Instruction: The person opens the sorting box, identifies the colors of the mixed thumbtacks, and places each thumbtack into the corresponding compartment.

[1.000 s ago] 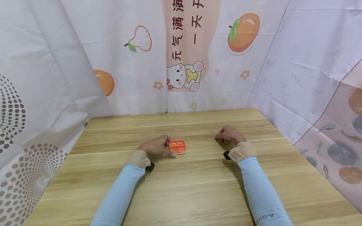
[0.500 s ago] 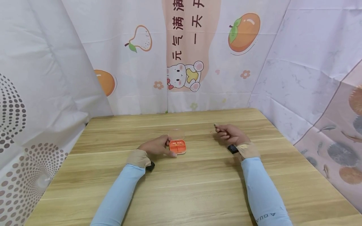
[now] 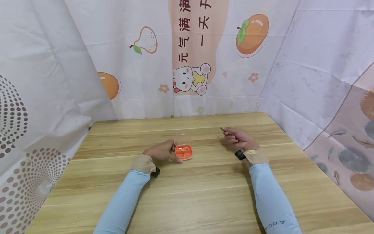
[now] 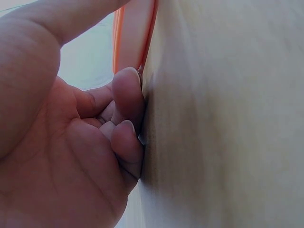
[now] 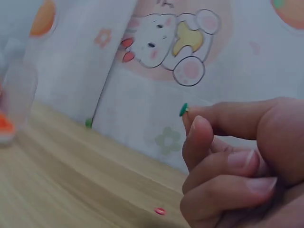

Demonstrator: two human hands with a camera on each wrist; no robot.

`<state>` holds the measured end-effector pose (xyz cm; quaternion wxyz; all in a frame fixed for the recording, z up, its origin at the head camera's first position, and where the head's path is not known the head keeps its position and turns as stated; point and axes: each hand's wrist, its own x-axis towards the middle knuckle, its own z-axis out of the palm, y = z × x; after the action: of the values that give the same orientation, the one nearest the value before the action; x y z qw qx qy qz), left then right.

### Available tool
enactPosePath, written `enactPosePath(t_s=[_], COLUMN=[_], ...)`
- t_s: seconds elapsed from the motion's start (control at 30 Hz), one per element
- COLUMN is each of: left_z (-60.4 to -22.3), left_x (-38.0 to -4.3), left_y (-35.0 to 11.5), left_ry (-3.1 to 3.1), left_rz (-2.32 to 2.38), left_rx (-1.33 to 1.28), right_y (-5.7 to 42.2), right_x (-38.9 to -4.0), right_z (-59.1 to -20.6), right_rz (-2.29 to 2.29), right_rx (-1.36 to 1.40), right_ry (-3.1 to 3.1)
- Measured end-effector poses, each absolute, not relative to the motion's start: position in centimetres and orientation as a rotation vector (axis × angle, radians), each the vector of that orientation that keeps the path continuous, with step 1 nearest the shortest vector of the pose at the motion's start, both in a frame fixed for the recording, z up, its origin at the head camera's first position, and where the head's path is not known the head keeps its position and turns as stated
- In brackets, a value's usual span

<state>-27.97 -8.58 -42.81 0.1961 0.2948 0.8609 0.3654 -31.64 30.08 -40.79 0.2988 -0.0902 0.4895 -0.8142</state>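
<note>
Green piece (image 5: 184, 109) is pinched by the right hand (image 3: 239, 138).

Since a second ago, the right hand (image 3: 240, 138) has been turned and raised above the tabletop (image 3: 190, 201), and a small green piece (image 5: 184, 109), pinched by it, has been brought into sight
</note>
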Motion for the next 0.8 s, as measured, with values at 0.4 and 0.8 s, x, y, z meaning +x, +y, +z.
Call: enactPosePath(t_s=[0.4, 0.8], left_z=[-42.8, -42.7], left_x=[-28.0, -27.9], left_y=[-8.5, -8.5], left_ry=[2.409, 2.420], left_rz=[1.023, 1.027], left_rx=[0.820, 0.791], right_y=[28.3, 27.2], right_x=[-30.9, -31.0], right_z=[-39.9, -40.0], right_rz=[-1.288, -1.200], right_rx=[-0.396, -0.552], right_ry=[2.731, 2.695])
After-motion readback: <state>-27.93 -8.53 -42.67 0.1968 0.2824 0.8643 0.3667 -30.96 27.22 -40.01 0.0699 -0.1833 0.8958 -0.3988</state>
